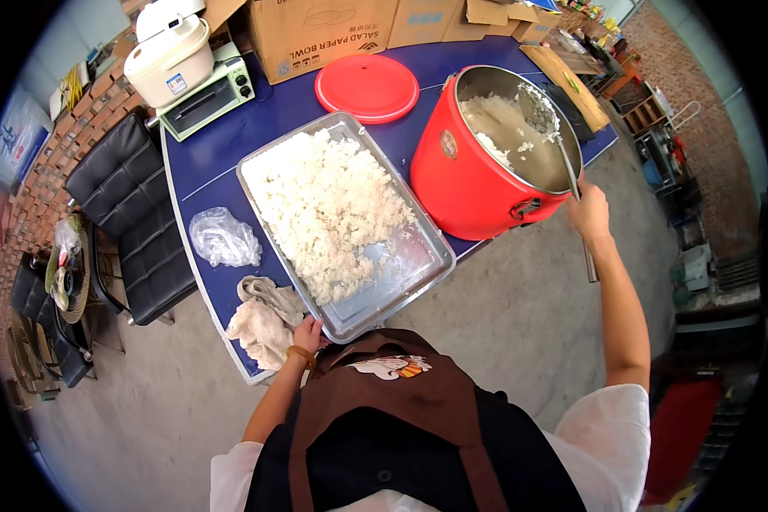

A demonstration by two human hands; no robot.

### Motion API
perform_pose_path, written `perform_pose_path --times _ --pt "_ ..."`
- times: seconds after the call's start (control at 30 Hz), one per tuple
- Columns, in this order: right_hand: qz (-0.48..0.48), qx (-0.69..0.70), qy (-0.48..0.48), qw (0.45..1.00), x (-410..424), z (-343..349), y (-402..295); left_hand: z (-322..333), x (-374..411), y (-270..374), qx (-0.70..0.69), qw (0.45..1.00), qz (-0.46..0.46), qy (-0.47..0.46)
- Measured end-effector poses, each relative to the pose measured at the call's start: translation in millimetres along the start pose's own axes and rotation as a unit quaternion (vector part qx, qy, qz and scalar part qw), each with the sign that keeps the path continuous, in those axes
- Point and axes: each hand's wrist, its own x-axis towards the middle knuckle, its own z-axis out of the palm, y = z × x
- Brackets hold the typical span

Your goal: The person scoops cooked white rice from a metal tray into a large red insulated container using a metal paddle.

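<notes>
My right hand [590,211] is closed around the long metal handle of a ladle [568,160], whose rice-coated head rests against the inner wall of a red insulated barrel [480,185]. Inside the barrel, some white rice [493,148] clings to the metal lining. To the left lies a metal tray [430,257] bearing a broad layer of cooked rice [333,205]; its near right part shows bare metal. My left hand [310,333] grips the tray's near left corner, with its fingers partly hidden under the rim.
A round red lid [366,88] lies behind the tray. Left of the tray are a crumpled plastic bag [225,237] and a beige cloth [262,323]. A green toaster oven [208,102], a cardboard box [323,38] and a wooden board [566,86] occupy the far side of the blue table [208,150].
</notes>
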Motion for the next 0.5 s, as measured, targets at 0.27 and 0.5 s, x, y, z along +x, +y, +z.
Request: perform_pose_path --times 0.27,0.5 --pt "0.087 0.484 -0.218 0.843 -46.4 -54.7 -46.0 7.8 -4.2 12.2 0.044 0.998 0.027 0.046" --pt "0.125 0.504 -0.449 0.727 -108.3 -9.2 -94.6 7.9 -6.1 23.2 0.042 0.999 0.002 0.026"
